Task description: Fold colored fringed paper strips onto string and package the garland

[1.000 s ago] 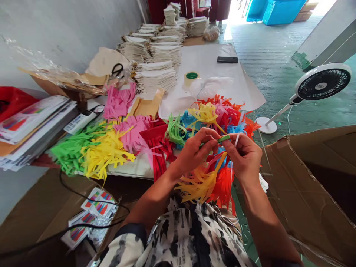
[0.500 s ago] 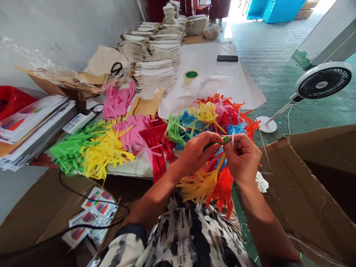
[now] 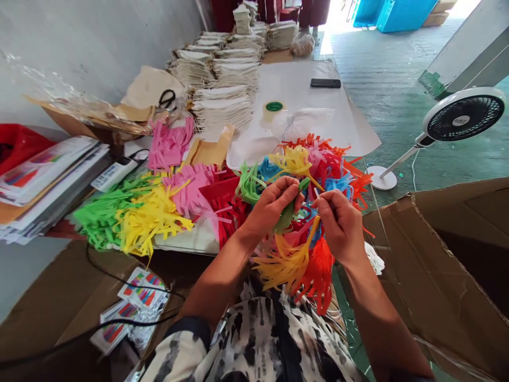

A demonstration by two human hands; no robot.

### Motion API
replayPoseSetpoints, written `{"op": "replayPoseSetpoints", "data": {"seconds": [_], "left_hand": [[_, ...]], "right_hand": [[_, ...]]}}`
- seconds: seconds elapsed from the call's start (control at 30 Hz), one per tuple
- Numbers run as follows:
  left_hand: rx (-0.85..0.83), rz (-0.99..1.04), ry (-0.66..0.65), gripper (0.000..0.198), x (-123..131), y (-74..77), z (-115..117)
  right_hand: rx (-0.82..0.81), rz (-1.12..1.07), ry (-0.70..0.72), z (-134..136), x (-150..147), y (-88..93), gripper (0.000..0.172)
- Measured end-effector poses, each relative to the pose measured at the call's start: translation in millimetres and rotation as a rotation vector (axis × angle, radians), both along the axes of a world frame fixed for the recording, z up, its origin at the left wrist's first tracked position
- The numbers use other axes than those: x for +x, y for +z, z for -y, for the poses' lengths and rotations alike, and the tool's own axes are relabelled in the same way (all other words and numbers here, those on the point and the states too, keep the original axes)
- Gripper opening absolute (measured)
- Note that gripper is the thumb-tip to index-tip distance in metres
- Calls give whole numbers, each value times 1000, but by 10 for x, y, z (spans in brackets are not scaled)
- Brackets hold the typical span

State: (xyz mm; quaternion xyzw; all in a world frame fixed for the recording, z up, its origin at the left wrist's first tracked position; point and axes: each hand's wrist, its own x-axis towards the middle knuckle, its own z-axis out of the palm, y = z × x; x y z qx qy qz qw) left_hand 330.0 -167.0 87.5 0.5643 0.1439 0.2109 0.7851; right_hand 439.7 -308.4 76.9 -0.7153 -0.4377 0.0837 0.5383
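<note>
A green fringed paper strip (image 3: 287,215) is gripped in the closed left hand (image 3: 272,204), while a thin white strip (image 3: 317,193) is pinched by the right hand (image 3: 338,223), above multicoloured fringed paper tassels (image 3: 282,262).

A rough grey plaster wall (image 3: 91,48) runs along the left side, and a worn green-painted concrete floor (image 3: 382,69) stretches away on the right. A white pedestal fan with a round black grille (image 3: 463,114) stands on that floor beside a white square pillar (image 3: 465,53) with green-stained edges. Bright daylight pours through the far doorway (image 3: 338,16), near bright blue plastic crates (image 3: 401,13).
</note>
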Motion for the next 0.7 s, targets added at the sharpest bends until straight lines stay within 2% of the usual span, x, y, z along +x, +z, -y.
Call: {"op": "replayPoseSetpoints", "data": {"seconds": [0.13, 0.3, 0.6, 0.7], "left_hand": [[39, 9, 9, 29, 12, -2, -3], [102, -9, -2, 35, 14, -20, 21], [348, -31, 61, 38, 7, -80, 21], [313, -27, 72, 36, 17, -92, 34]], "right_hand": [[14, 92, -15, -11, -33, 14, 23], [-11, 126, -14, -36, -21, 12, 23], [-13, 158, -16, -24, -9, 22, 23], [-15, 155, -23, -12, -12, 28, 23]]}}
